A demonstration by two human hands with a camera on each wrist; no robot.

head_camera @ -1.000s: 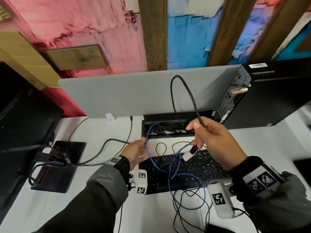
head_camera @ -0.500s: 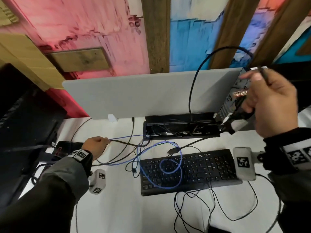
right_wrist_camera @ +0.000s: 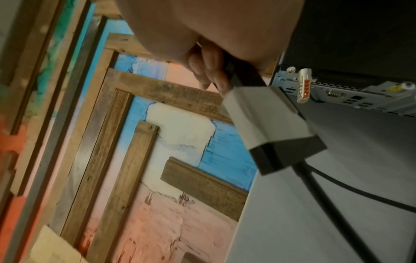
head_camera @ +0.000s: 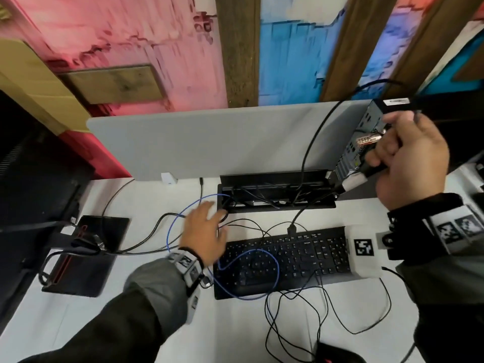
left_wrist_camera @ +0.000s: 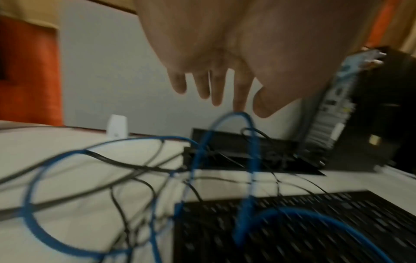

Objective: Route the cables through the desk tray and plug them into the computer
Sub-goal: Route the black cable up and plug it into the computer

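My right hand (head_camera: 408, 155) is raised beside the rear panel of the black computer (head_camera: 366, 137), gripping a black cable with a grey-and-black plug (head_camera: 351, 183); the same plug (right_wrist_camera: 268, 124) hangs below my fingers (right_wrist_camera: 209, 71) in the right wrist view. That cable loops up and down into the black desk tray (head_camera: 277, 203). My left hand (head_camera: 204, 229) hovers with straight fingers (left_wrist_camera: 216, 85) over the blue cable (head_camera: 180, 213) and thin black cables left of the tray, holding nothing. Another loop of the blue cable (left_wrist_camera: 227, 124) rises just under those fingertips.
A black keyboard (head_camera: 301, 258) lies in front of the tray with blue and black cables across it. A monitor (head_camera: 31, 184) on a black base (head_camera: 86, 255) stands at the left. A grey divider panel (head_camera: 209, 142) runs behind the desk. Loose black cables (head_camera: 301, 323) tangle near the front edge.
My left hand let go of the blue cable at the left and moved right toward the tray's left end. My right hand has moved the plug closer to the computer's rear.
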